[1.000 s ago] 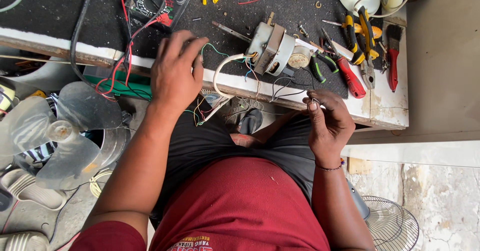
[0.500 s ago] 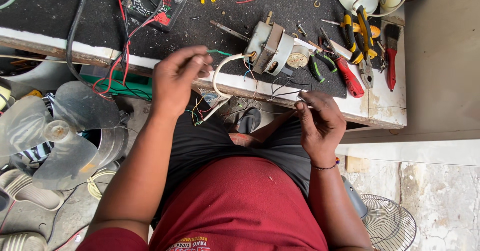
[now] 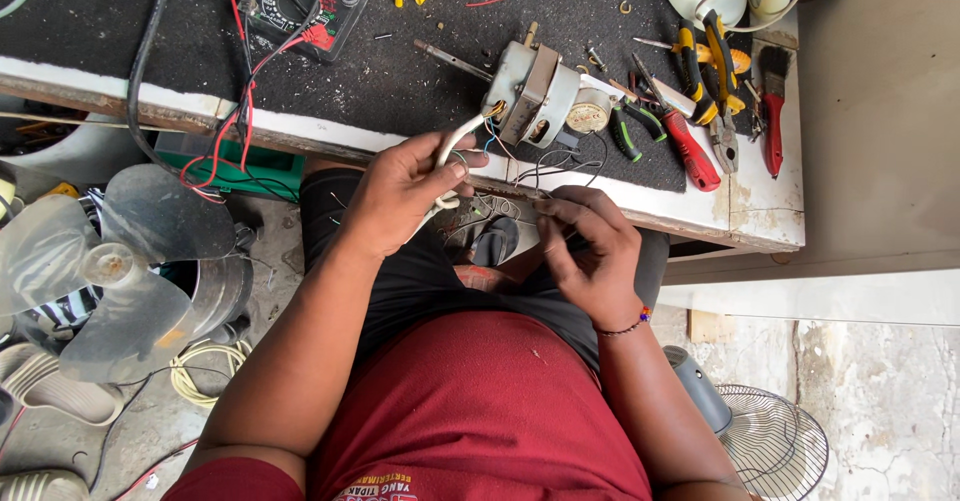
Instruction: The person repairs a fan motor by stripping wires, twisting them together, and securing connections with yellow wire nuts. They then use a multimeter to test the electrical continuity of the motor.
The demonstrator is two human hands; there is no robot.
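Observation:
A small grey fan motor [image 3: 535,96] lies on the black bench mat [image 3: 400,71], with a white cable [image 3: 455,146] and several thin wires [image 3: 545,171] running off it over the bench edge. My left hand [image 3: 400,191] is closed around the white cable just below the edge. My right hand [image 3: 590,246] pinches the ends of the thin wires between thumb and fingers, over my lap. The two hands are close together, a little apart.
A multimeter [image 3: 305,1] with red and black leads sits at the back left. Pliers, cutters, screwdrivers [image 3: 690,146] and a red brush [image 3: 772,111] lie right of the motor. A clear fan blade [image 3: 100,261] and a wire fan guard [image 3: 775,441] are on the floor.
My left hand came off the bench top and drew back toward me, taking hold of the white cable. My right hand moved left toward it with the thin wires.

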